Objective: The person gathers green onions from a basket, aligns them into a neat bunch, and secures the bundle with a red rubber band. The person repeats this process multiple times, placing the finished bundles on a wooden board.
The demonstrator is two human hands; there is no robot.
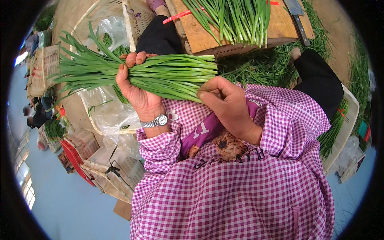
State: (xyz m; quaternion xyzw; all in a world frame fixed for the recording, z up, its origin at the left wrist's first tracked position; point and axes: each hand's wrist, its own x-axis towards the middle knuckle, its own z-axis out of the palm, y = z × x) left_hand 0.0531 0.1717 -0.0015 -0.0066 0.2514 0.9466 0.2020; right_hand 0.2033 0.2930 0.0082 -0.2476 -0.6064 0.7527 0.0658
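Observation:
A bunch of garlic chives [174, 72] lies sideways across my left hand [138, 81], whose fingers and thumb curl around its middle. The leafy tips fan out to the left; the pale cut ends point right. At those ends my right hand [229, 105] has its thumb and forefinger pinched against the lower stalks. Whether it grips a single stalk is hard to tell. Beyond the bunch, more chives [240, 21] are spread on a wooden board [204, 33]. A knife with a black handle [300, 30] rests at the board's right side.
Red ties [183, 15] lie at the board. Left stands a plastic crate [129, 27] with clear plastic bags [111, 102]. Loose chive trimmings [261, 70] cover the ground below the board. A tied bunch [336, 129] sits in a white crate [351, 102] at right. People [37, 117] are far left.

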